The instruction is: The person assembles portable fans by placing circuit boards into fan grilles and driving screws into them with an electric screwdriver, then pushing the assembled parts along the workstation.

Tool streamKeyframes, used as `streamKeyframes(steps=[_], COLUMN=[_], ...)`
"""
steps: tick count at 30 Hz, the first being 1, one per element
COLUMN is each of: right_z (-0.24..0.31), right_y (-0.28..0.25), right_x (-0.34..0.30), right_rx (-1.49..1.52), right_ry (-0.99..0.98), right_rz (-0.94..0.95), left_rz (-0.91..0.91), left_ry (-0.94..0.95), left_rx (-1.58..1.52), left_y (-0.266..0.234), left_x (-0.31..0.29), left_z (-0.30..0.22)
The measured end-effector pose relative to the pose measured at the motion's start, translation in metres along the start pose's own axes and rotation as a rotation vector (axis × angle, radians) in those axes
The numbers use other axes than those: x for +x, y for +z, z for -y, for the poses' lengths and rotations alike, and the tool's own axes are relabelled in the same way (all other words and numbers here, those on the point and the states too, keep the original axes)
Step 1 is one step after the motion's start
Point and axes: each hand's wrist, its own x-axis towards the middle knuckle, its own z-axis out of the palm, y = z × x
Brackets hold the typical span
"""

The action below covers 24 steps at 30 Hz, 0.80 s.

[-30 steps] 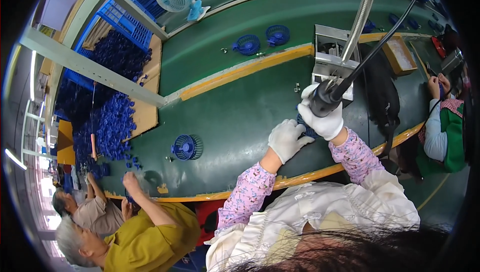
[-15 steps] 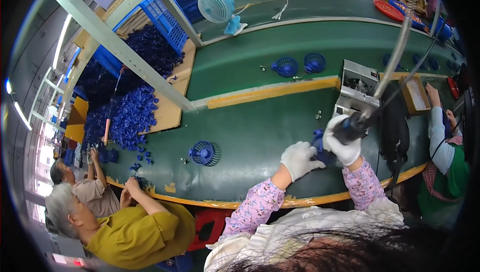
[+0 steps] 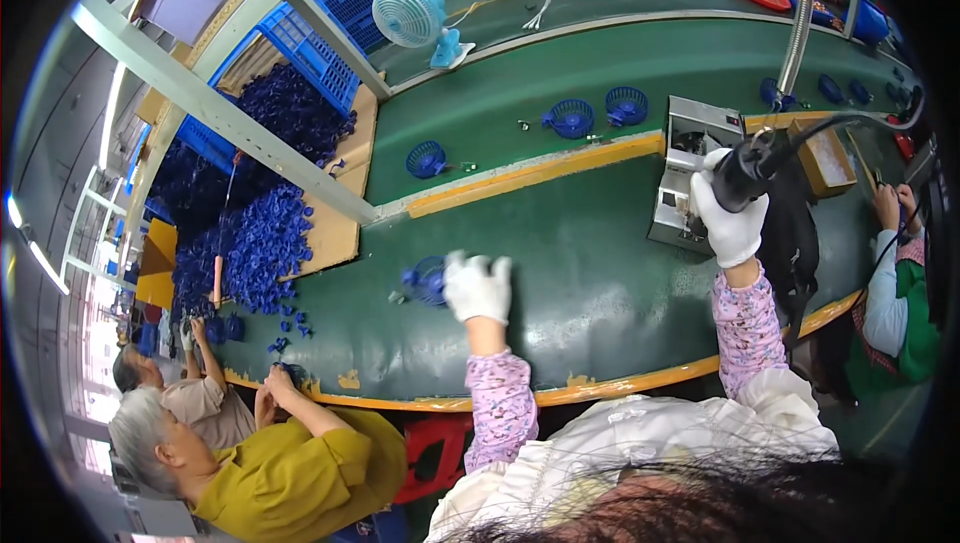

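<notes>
In its white glove, my left hand [image 3: 480, 286] reaches across the bench with fingers apart, at the right edge of a blue slatted round plastic housing [image 3: 428, 281]. Part of that housing is hidden behind the hand, and whether the fingers touch it I cannot tell. A small metal part [image 3: 398, 297] lies just left of it. My right hand [image 3: 728, 211], also gloved, is wrapped round a black power screwdriver [image 3: 742, 179] that hangs from a coiled metal spring. Beneath and beside this hand stands a silvery metal box device [image 3: 676, 205].
Behind a yellow-edged ledge [image 3: 540, 175], several blue housings [image 3: 570, 119] lie on the green strip. Heaped blue parts [image 3: 265, 248] fill the left side, near co-workers. A black bag-like object [image 3: 795, 243] and a cardboard box [image 3: 826, 161] stand right. A pale blue fan [image 3: 412, 18] is at the back.
My left hand has moved left, from the housing under the screwdriver to another one. The screwdriver in my right hand has shifted up and right. Another blue housing now shows on the far strip.
</notes>
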Motion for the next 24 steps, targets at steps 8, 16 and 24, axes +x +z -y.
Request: streamKeyframes(steps=[8,16,24], right_z=[0.019,-0.007,-0.045], right_y=[0.010,0.018,0.030], right_x=[-0.027,-0.033,-0.039], right_rx=[0.225,0.307,0.134], right_ry=[0.030,0.091,0.064], right_rz=[0.065,0.037,0.096], left_rz=[0.412,0.145,0.407], left_ry=[0.769,0.712,0.424], left_rx=[-0.497,-0.736,-0.620], left_y=[0.000,-0.006,0.001], left_x=[-0.039,-0.027,-0.028], left_z=[-0.117,-0.117,-0.106])
